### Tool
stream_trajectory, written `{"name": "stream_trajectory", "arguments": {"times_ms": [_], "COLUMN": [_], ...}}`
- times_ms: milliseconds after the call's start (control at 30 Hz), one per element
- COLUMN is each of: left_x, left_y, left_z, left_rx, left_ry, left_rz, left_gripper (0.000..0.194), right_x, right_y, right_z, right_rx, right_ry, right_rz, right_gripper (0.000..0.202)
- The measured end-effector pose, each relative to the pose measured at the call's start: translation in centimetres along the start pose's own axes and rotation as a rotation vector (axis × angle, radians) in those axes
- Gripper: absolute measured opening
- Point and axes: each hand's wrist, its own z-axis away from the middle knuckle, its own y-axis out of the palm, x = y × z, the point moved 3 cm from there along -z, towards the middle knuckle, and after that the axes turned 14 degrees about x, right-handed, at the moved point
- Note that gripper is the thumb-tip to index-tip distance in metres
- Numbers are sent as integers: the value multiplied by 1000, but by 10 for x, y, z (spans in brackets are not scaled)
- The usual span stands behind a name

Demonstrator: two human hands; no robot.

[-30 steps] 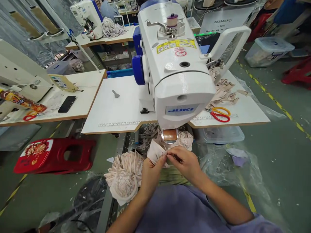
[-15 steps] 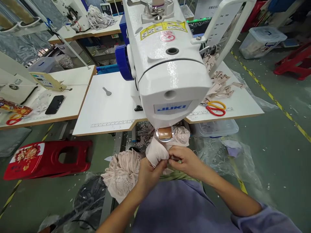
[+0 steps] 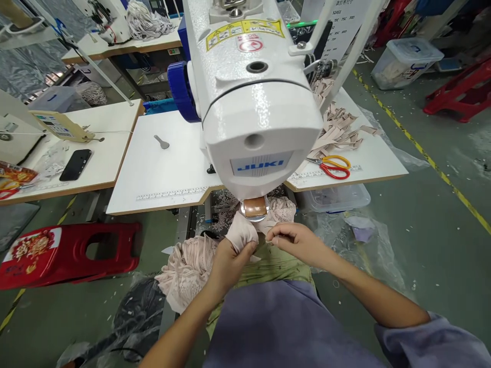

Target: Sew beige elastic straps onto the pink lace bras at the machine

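Note:
Below the white sewing machine head (image 3: 261,122), a pale pink fabric cup (image 3: 241,231) hangs near the machine's lower end. My left hand (image 3: 229,263) is closed on this cup, thumb on top. To its right, my right hand (image 3: 293,243) is pinched, fingertips pressed together beside the fabric; what they hold, if anything, is too small to make out. A heap of pale pink lace pieces (image 3: 190,268) lies left of my left hand. More pink fabric (image 3: 282,208) sits behind my right hand.
Scissors with red and yellow handles (image 3: 334,166) and pink strips (image 3: 337,128) lie on the white table (image 3: 164,168). A small grey tool (image 3: 161,142) rests on its left part. A red stool (image 3: 72,253) stands at left, a clear box (image 3: 335,198) under the table.
My hands have moved apart; the right one has come away from the cup held in the left. The head view has shifted slightly, showing more green cloth on the lap.

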Motion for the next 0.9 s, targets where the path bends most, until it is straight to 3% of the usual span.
{"name": "stream_trajectory", "arguments": {"times_ms": [200, 567, 767, 900], "left_x": [-12, -13, -11, -12], "left_y": [3, 14, 11, 8], "left_z": [-5, -8, -13, -17], "left_rx": [96, 174, 160, 178], "left_ry": [-41, -101, -76, -78], "left_rz": [14, -22, -36, 29], "left_gripper": [22, 24, 22, 23], "right_x": [2, 11, 2, -3], "right_y": [-8, -4, -16, -17], "right_z": [8, 10, 1, -4], "right_rx": [-88, -33, 62, 93], "right_ry": [6, -62, -16, 26], "right_rz": [155, 321, 244, 8], "right_gripper": [8, 8, 7, 14]}}
